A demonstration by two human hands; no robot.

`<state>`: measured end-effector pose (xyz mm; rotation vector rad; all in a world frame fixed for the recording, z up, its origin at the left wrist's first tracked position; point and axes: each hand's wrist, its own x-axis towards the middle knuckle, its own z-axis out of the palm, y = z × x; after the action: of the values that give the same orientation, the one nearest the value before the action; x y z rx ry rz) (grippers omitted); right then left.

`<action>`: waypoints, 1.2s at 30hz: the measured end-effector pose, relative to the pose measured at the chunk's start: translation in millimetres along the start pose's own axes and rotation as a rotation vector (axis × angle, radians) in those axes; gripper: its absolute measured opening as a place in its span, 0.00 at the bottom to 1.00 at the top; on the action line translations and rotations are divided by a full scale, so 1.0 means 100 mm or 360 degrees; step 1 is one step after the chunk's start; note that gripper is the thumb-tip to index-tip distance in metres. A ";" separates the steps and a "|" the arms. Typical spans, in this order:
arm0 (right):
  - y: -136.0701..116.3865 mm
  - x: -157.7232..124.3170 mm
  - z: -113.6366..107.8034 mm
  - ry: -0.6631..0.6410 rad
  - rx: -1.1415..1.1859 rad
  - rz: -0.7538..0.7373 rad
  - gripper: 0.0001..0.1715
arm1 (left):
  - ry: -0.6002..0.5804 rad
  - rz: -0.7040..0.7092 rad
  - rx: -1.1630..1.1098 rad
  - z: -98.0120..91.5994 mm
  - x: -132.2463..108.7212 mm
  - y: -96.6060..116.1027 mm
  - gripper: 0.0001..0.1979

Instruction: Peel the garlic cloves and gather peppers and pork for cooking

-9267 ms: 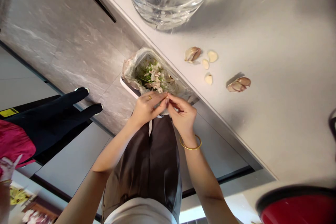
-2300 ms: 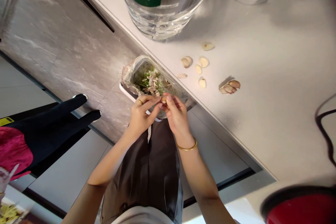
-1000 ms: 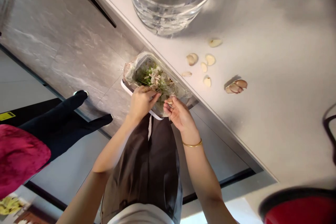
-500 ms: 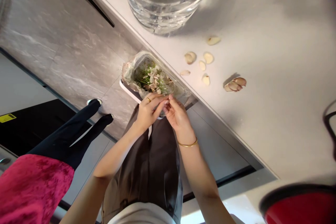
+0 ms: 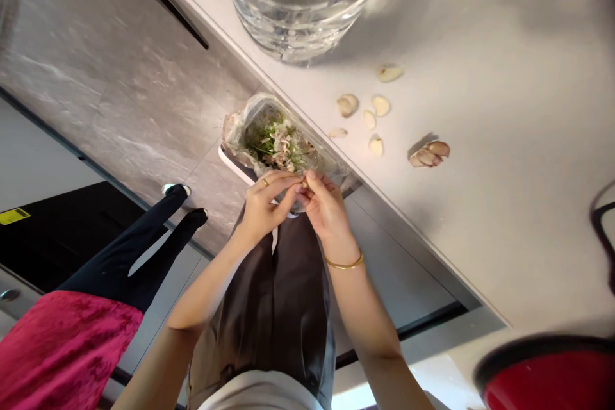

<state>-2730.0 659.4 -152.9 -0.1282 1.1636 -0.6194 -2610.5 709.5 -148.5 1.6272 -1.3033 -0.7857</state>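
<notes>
My left hand (image 5: 266,202) and my right hand (image 5: 323,205) meet at the fingertips over the near end of a lined trash bin (image 5: 240,134). Both are closed in a pinch on a small garlic clove (image 5: 304,184), mostly covered by the fingers. Green scraps and papery peels (image 5: 283,144) fill the bin. On the counter to the right lie several loose garlic cloves (image 5: 381,106), some pale and peeled, one still in its skin (image 5: 347,105). Farther right sits a partial garlic bulb (image 5: 430,154) with purplish skin.
A large clear water bottle (image 5: 298,19) stands at the back of the white counter (image 5: 504,141). A red object with a black rim (image 5: 552,371) is at the lower right. Another person in dark trousers (image 5: 129,256) stands at the left.
My left hand has shifted slightly left, and its fingers are a little farther from the right hand's, showing more of the clove. The other person has moved slightly. The counter items stay put.
</notes>
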 end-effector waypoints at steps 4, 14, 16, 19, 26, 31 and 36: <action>-0.01 0.01 0.01 0.0011 -0.0037 -0.0020 0.15 | -0.0066 0.0006 0.0011 -0.07 0.06 0.03 0.06; -0.03 -0.02 -0.06 -0.0010 -0.0003 0.0063 0.13 | -0.0103 0.0149 0.0169 -0.03 0.04 0.01 0.04; -0.04 -0.02 -0.09 -0.0044 -0.0002 0.0096 0.14 | -0.0117 0.0195 0.0156 -0.05 0.04 -0.01 0.04; -0.05 0.00 -0.15 -0.0082 -0.0018 0.0195 0.16 | -0.0165 0.0290 0.0101 -0.08 0.07 -0.03 0.04; -0.04 -0.01 -0.17 -0.0055 0.0016 0.0170 0.13 | -0.0169 0.0162 0.0082 -0.07 0.11 0.03 0.05; -0.02 -0.02 -0.14 -0.0031 0.0014 0.0113 0.10 | -0.0142 0.0109 0.0039 -0.03 0.05 0.02 0.05; -0.02 -0.02 -0.15 -0.0043 -0.0015 0.0124 0.12 | -0.0130 0.0279 0.0132 -0.03 0.03 0.00 0.05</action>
<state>-2745.1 661.8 -156.6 -0.0985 1.1404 -0.5423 -2606.8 707.4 -147.3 1.5338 -1.5317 -0.7050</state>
